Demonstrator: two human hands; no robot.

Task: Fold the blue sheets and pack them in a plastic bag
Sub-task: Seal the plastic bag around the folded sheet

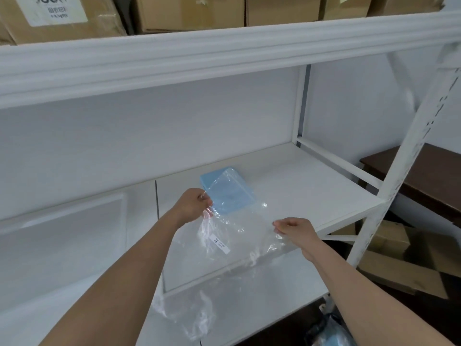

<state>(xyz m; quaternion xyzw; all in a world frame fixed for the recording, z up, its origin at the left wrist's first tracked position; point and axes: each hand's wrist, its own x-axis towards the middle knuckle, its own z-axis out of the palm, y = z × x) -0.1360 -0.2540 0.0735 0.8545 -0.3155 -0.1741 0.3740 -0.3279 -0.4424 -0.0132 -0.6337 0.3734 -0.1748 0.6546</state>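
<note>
**Both hands pinch a clear bag in front of the folded blue sheets**

A white metal shelving unit [224, 61] fills the view, its upper level loaded with brown cardboard boxes [189, 11]. The lower shelf board [311, 176] is a pale, flat surface, with a white perforated upright [409, 156] rising at its right front corner. Beyond that upright sits a dark wooden table [429, 176], and more cardboard boxes [389, 248] lie on the floor below.

Spread across the shelf board and drooping over its front edge is a clear plastic bag [239, 245], crinkled and glossy, with a small white label [220, 243] on its near face. A second loose length of clear plastic [189, 313] hangs lower down, nearer the camera.

The folded blue sheets [225, 193] lie flat on the shelf behind the bag's far end, partly veiled by the plastic; whether they sit inside the bag's mouth or merely under its edge cannot be told.

The left hand [193, 204] is closed in a pinch on the bag's far left edge, its fingertips [208, 203] just beside the left side of the blue sheets. The right hand [295, 231] pinches the bag's right edge with fingers drawn narrow, well clear of the sheets, which lie up and to the left of it.
</note>
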